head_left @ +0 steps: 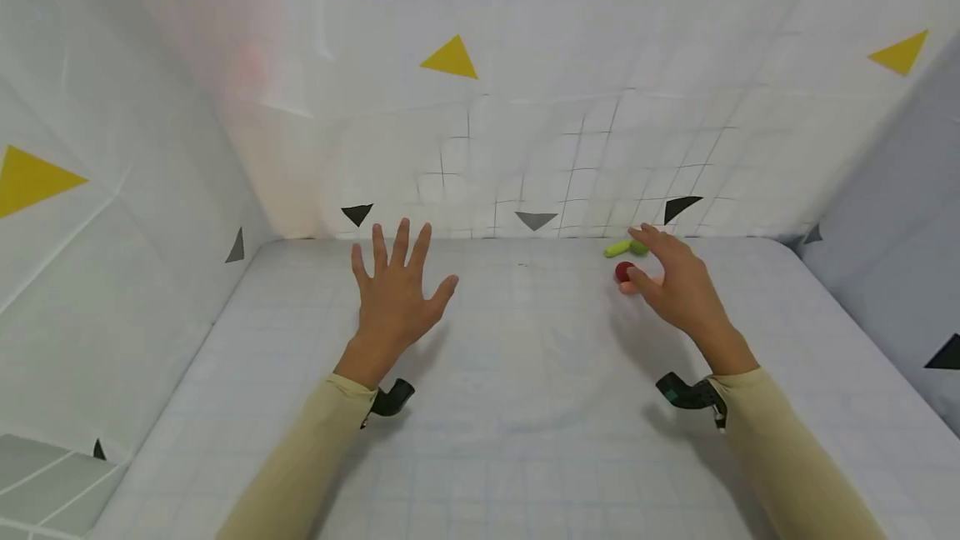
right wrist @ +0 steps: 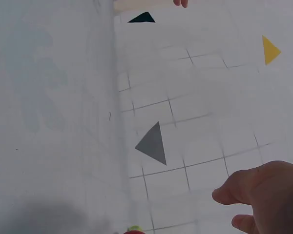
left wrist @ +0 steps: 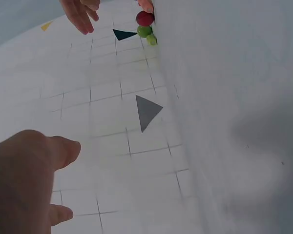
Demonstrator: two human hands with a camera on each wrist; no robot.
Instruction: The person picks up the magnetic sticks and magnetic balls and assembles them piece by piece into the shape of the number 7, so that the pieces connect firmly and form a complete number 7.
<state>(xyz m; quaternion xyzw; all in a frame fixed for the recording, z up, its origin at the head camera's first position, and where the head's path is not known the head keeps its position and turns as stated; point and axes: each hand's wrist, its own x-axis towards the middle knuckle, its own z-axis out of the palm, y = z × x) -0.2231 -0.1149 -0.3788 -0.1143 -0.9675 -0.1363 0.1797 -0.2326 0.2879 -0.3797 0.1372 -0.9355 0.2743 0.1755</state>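
Observation:
My left hand (head_left: 393, 298) hovers over the left half of the white table, fingers spread wide and holding nothing. On the right, my right hand (head_left: 681, 286) is above the table with its thumb apart from the fingers, nothing between them. Beside its thumb and fingertips in the head view lie several small things: a red round one (head_left: 624, 272), a pinkish-orange one (head_left: 628, 287) partly behind the thumb, a yellow-green elongated one (head_left: 617, 249) and a green round one (head_left: 639, 247). The left wrist view shows the red ball-like thing (left wrist: 145, 18) next to the green one (left wrist: 144, 31).
The white table (head_left: 517, 407) meets a white sheet wall (head_left: 525, 123) along its back edge. More sheeting stands at the left (head_left: 150, 190) and right (head_left: 900, 215). Yellow, black and grey triangles mark the walls. Each wrist carries a dark camera mount (head_left: 393, 397).

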